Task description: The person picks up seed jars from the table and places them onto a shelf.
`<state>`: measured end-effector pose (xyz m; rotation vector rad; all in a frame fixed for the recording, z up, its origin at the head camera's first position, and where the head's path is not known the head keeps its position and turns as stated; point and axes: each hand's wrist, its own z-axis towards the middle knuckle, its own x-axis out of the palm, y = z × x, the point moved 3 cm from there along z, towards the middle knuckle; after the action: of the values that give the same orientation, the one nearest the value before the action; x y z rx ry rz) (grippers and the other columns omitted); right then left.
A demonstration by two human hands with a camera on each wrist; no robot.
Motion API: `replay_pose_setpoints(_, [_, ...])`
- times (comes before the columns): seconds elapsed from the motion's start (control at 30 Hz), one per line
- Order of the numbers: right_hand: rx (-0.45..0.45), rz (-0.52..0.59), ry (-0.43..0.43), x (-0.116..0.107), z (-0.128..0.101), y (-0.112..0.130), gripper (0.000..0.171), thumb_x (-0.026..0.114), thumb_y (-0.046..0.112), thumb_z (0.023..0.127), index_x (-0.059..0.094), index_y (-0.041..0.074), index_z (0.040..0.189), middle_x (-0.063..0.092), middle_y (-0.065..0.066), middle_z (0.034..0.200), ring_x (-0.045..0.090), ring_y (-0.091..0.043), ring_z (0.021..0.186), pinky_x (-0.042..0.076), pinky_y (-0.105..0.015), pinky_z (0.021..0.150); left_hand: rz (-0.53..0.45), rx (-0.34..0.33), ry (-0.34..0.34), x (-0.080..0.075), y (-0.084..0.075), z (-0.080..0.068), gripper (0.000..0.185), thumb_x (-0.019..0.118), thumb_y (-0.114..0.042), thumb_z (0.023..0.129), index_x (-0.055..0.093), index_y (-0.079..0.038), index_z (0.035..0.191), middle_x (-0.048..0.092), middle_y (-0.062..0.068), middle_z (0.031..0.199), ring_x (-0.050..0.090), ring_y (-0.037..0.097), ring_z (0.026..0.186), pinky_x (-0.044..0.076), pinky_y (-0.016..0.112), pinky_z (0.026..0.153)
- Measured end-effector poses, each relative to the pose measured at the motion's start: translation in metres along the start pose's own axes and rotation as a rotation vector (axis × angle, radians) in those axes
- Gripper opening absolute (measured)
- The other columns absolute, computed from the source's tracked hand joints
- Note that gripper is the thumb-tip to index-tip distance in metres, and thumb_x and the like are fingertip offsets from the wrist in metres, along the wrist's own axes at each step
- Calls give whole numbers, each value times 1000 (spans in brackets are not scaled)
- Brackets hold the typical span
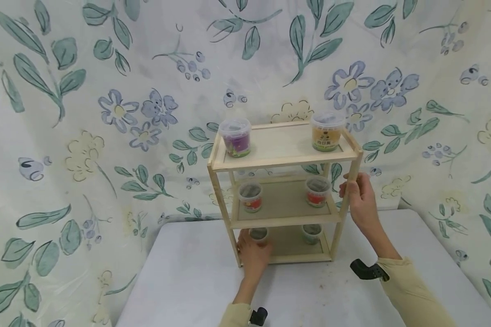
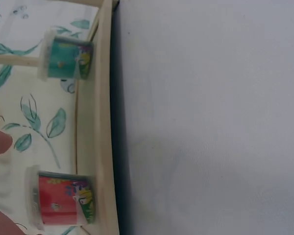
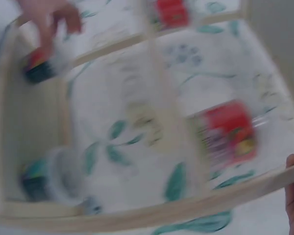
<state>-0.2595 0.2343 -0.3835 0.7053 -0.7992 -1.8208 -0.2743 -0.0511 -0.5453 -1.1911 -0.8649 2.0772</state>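
Sleeves in pale yellow are reaching forward over the white table toward the wooden shelf rack, which is standing at the table's far edge against the flowered cloth.

All three levels are already carrying two small plastic tubs each, so the filling is looking nearly finished.

The right hand is curling its fingers around the rack's front right post and steadying it.

The left hand is wrapping around the bottom-left tub, which is standing on the lowest shelf; whether it is being placed or taken, I cannot tell.
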Motion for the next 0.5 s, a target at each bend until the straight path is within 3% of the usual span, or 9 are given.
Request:
replay_pose_setpoints(0.2, [35,-147,44,0,-27,-35,21,42,0,103,48,-12,120,61,-25,97,52,3,87,38,-9,79,-65,55,40,-8,-10,-2,72,78,-18,76,40,6,133,47,31,131,45,48,120,34,65,100])
replay_pose_setpoints(0.3, [55,-193,52,-3,-36,-47,20,45,2,103,50,-10,118,61,-24,98,50,6,87,39,-9,77,-83,82,79,-15,-17,-4,71,78,-20,76,42,3,133,49,27,129,47,44,119,37,60,101])
replay_pose_setpoints(0.5, [131,-230,147,-14,-54,-61,23,46,8,104,47,-9,119,58,-19,100,51,5,86,51,-17,70,-110,152,156,-40,-27,-6,72,80,-24,77,44,-1,135,48,20,130,49,35,120,46,53,97])
